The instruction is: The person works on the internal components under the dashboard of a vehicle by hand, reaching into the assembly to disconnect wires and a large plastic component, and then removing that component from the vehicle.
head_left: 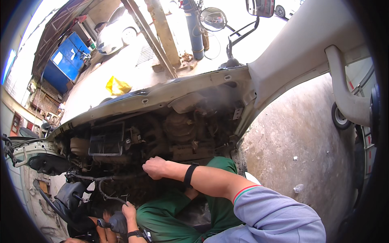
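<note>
A dark wiring harness (pixel 95 178) runs across the opened dashboard cavity of a vehicle, and one branch of it (pixel 106 196) curves down toward me. My left hand (pixel 129 211), with a black wristband, is closed on the end of that branch, close to the gear lever (pixel 115 222). Further forward, my right hand (pixel 154 167) is closed in a fist by the right end of the harness. Its fingers turn away, so what they hold is hidden. My green-trousered legs (pixel 170 214) lie below both hands.
The steering wheel (pixel 50 206) stands at left. Another person's arms (pixel 103 231) are beside the gear lever. Ahead are a dark rectangular housing (pixel 106 139) and the bare cowl edge (pixel 162 99). At right, the door opening shows concrete floor (pixel 291 150) beneath a grab handle (pixel 344 89).
</note>
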A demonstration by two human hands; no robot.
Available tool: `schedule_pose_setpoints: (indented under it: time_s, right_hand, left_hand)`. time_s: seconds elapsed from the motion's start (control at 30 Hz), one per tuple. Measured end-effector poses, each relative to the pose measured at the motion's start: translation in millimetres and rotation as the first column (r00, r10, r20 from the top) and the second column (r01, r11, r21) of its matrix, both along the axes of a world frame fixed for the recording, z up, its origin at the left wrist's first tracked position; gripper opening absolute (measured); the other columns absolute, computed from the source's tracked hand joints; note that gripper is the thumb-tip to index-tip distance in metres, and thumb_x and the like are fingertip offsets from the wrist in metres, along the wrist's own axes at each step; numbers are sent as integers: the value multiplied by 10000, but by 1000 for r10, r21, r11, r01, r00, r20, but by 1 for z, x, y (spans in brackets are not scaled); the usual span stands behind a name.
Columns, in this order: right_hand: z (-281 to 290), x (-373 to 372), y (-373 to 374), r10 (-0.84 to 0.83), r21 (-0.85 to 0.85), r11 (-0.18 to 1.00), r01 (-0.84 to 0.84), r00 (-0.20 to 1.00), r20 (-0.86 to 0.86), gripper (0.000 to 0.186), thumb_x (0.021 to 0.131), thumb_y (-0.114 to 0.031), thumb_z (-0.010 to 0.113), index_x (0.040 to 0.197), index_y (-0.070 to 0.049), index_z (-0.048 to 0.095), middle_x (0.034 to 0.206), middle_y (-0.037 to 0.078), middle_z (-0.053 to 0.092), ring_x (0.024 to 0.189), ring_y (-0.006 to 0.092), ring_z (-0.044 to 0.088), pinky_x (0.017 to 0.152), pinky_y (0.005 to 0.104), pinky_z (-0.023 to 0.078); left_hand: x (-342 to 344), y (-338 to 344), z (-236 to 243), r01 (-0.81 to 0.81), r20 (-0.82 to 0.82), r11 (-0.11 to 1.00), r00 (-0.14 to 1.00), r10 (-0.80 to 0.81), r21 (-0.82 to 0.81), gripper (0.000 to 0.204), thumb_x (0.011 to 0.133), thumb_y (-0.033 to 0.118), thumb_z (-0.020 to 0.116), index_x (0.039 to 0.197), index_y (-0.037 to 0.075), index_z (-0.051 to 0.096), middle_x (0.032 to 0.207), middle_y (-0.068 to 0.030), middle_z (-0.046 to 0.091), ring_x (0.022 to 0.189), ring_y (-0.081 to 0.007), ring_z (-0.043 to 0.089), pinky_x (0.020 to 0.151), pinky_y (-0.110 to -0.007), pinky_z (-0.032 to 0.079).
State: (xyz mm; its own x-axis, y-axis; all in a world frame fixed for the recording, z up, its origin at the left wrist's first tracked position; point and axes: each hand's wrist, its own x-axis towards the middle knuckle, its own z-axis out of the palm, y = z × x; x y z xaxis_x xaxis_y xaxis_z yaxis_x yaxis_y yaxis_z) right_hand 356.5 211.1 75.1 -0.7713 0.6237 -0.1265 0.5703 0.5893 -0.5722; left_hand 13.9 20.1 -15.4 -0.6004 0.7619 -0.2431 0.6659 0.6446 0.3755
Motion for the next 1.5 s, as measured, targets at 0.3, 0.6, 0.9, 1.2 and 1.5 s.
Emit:
schedule_pose_setpoints:
  time_s: [0.3,0.6,0.9,1.2,1.5]
  right_hand:
    - [29,19,19,-50,10,999,49,989,137,194,806,-148,618,912,-52,749,983,177,738,962,360,711,807,475,578]
    - [8,5,7,15,94,996,-11,999,-39,244,865,-221,667,984,-10,635,1000,224,691,1006,423,646,844,518,529]
    - [25,6,0,14,97,995,-7,998,-66,320,865,-194,676,1110,10,648,1060,230,673,1066,405,621,911,471,498]
    - [25,-3,5,-16,101,995,27,994,-107,301,873,-146,673,1134,1,646,1123,218,676,1062,404,635,898,467,512]
    - [24,-7,10,-100,212,970,120,989,-105,304,881,-142,670,1155,-14,639,1158,193,675,1095,394,629,925,464,510]
  left_hand:
    - [51,36,17,67,-257,996,963,-80,-58,372,944,334,559,928,-22,667,980,-293,675,907,-473,668,822,-535,539]
    - [80,9,72,-132,-360,977,914,185,165,470,847,405,704,961,-42,613,965,-260,668,949,-434,655,849,-530,512]
    - [85,14,63,7,-449,937,879,160,348,288,845,228,688,984,28,533,987,-192,617,989,-375,601,884,-481,483]
    - [81,14,61,57,-404,923,908,110,380,237,797,123,605,1005,32,538,977,-179,623,962,-362,609,875,-466,494]
    - [80,13,58,70,-406,912,907,111,405,219,786,115,614,967,33,523,953,-182,612,937,-375,602,845,-477,494]
